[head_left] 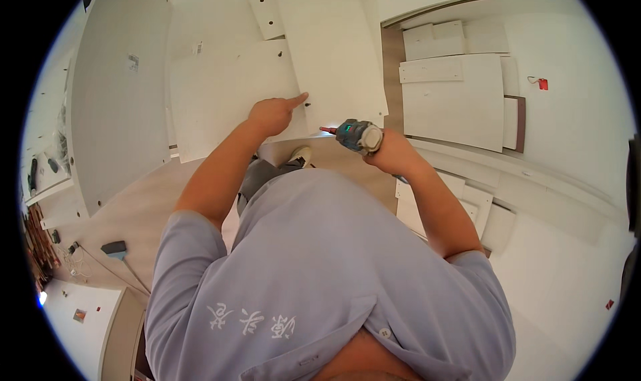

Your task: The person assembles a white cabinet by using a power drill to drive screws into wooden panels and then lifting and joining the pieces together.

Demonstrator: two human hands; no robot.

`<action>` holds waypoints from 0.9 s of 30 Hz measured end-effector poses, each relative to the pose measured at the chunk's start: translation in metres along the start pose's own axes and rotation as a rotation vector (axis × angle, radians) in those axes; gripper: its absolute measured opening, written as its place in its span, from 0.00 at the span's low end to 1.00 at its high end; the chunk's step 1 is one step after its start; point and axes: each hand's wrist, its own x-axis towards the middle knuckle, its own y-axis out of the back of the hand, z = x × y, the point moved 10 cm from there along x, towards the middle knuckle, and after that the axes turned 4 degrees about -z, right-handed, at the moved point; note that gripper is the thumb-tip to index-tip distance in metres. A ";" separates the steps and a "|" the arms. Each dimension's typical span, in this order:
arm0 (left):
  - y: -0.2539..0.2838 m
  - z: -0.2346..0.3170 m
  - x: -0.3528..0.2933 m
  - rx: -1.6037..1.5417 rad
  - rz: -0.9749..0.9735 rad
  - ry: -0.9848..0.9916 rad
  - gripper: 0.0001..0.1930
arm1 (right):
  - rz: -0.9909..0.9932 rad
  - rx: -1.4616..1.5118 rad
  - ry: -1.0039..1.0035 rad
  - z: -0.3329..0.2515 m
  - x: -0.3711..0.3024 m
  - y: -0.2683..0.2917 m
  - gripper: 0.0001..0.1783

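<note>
My right hand [388, 153] is wrapped round a teal-and-black cordless screwdriver [359, 136]. Its reddish bit points left over the edge of a white panel [327, 41], with a light shining at the tip. My left hand [272, 116] is over the white panels, index finger stretched out and the other fingers curled, nothing visible in it. Just beside that fingertip a small dark fastener [308, 105] stands in the panel. Another white panel [227, 94] lies to the left, with a second dark fastener [280, 54] near its far corner.
A tall white panel [120, 94] stands upright at the left. Stacked white boards [454, 107] lie at the right, and more boards [477, 204] near my right forearm. A broom [115, 250] rests on the floor at lower left. My shoe [302, 155] is close to the panel edge.
</note>
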 end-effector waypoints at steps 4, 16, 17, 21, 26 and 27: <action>0.003 0.002 -0.002 0.010 -0.111 0.025 0.33 | -0.034 -0.241 -0.099 -0.045 -0.003 0.005 0.18; -0.004 -0.007 0.004 -0.238 -0.164 -0.038 0.35 | -0.003 -0.102 -0.117 -0.032 -0.008 0.004 0.19; -0.009 -0.014 0.008 -0.446 -0.169 -0.046 0.34 | 0.022 -0.079 -0.086 -0.036 -0.012 0.013 0.20; -0.028 -0.040 -0.002 -1.517 -0.218 0.152 0.28 | 0.156 0.156 0.014 -0.029 -0.053 0.023 0.22; -0.007 -0.019 -0.039 -1.894 -0.215 0.134 0.20 | 0.265 0.764 0.256 -0.023 -0.074 -0.009 0.25; -0.005 -0.015 -0.041 -1.933 -0.205 0.139 0.19 | 0.214 0.826 0.229 -0.022 -0.074 -0.017 0.27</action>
